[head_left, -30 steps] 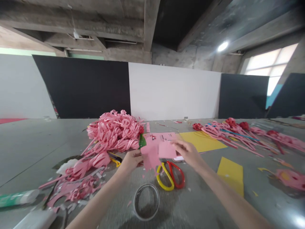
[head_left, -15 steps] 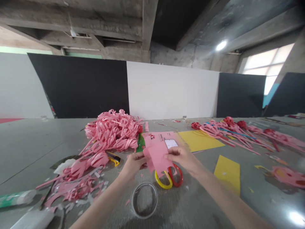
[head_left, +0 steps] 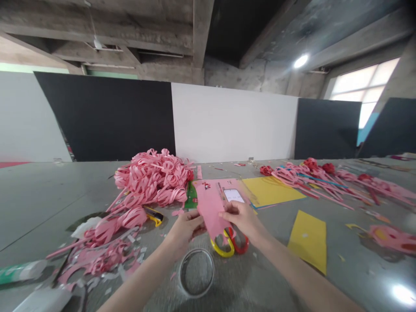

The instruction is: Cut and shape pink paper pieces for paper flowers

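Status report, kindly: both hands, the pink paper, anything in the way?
Left hand, right hand: both gripping pink paper. Lower edge uneven. Scissors partly hidden behind it.

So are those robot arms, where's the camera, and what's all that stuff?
No robot here: those are a person's left hand and right hand, both bare. The camera is worn on the person's head, looking forward and down. Both hands hold a piece of pink paper. Near it on the grey surface are scissors with red and yellow handles, a phone, and a ring, maybe tape. To the left is a heap of pink strips; to the right, yellow sheets.
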### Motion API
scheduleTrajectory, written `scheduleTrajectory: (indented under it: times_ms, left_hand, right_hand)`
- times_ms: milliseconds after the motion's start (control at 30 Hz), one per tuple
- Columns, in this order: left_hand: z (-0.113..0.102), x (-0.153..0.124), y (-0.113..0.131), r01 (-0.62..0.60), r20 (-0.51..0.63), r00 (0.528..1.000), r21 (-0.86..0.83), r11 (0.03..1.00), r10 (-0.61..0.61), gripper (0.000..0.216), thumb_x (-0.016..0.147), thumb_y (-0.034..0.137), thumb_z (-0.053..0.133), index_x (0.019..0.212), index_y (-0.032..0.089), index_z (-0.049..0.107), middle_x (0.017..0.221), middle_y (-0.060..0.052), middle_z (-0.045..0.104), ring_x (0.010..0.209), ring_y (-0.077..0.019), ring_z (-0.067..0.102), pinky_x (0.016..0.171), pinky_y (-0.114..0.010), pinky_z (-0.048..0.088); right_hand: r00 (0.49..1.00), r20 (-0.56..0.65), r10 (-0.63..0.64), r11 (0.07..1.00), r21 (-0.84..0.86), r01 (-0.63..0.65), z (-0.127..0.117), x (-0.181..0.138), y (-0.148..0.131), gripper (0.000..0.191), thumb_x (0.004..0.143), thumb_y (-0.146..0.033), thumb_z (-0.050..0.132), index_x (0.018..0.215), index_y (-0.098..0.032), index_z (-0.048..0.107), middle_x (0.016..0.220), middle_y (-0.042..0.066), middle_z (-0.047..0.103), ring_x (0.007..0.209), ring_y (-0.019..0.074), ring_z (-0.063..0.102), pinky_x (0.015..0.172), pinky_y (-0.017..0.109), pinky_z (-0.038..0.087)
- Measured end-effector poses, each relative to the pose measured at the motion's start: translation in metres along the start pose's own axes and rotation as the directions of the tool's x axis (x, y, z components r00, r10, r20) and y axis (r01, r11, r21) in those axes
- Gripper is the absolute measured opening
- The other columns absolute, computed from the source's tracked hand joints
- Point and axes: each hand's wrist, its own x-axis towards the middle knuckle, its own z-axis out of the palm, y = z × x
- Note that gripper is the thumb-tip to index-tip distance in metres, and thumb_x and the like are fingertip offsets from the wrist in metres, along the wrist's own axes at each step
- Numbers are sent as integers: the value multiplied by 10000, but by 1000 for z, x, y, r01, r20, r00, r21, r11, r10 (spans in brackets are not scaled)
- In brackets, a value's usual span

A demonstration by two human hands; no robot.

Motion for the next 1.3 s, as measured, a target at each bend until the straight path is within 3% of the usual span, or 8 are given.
scheduleTrajectory:
  times_ms: [167, 367, 700, 1033, 1200, 1300]
  left_hand:
    - [-4, 2, 7, 5, -145, 989, 37, 999, 1, 339, 623, 445, 618, 723, 121, 616, 666, -66, 655, 574, -143, 594, 550, -234, 439]
    - [-9, 2, 13, -124, -118, 978, 324, 938, 171, 304, 582, 419, 648, 676, 132, 605, 644, -31, 645, 652, -184, 616, 513, -212, 403]
    - [-12, 6, 8, -115, -130, 977, 351, 929, 170, 266, 641, 415, 586, 609, 151, 578, 563, -17, 638, 576, -171, 608, 495, -217, 398]
    - [-14, 7, 10, -94, -56, 990, 414, 905, 128, 291, 668, 432, 550, 608, 150, 589, 569, -37, 644, 589, -182, 617, 495, -219, 396]
    - [-24, 9, 13, -225, 82, 972, 593, 774, 220, 263, 692, 400, 531, 690, 154, 624, 574, -8, 596, 542, -150, 574, 474, -202, 377]
    - [-30, 8, 15, -315, 193, 948, 670, 673, 251, 244, 700, 369, 525, 621, 158, 619, 521, 11, 542, 497, -134, 531, 463, -196, 355]
  right_hand:
    - [999, -46, -24, 999, -38, 22, -1, 1, 2, 272, 568, -326, 671, 673, -170, 475, 639, -8, 574, 625, 138, 548, 604, 242, 407]
    - [999, -29, -36, 995, -90, 34, -2, 2, 4, 246, 592, -316, 654, 692, -173, 481, 657, -1, 587, 640, 142, 557, 607, 244, 408]
    - [1000, -9, 1, 998, -58, -2, -2, 1, 1, 247, 590, -326, 650, 689, -169, 487, 662, 5, 590, 645, 142, 563, 605, 242, 410]
    - [1000, 2, -13, 997, -77, 13, -3, 2, 6, 248, 584, -332, 658, 681, -174, 492, 636, -11, 584, 619, 134, 554, 577, 233, 407]
    - [995, 92, -24, 995, -94, 32, -2, -2, 5, 252, 590, -333, 661, 684, -174, 490, 626, -13, 578, 599, 122, 543, 539, 214, 391]
    - [988, 153, -32, 992, -119, 51, -2, -3, 5, 257, 592, -344, 665, 694, -173, 503, 640, -9, 580, 607, 120, 542, 543, 212, 392]
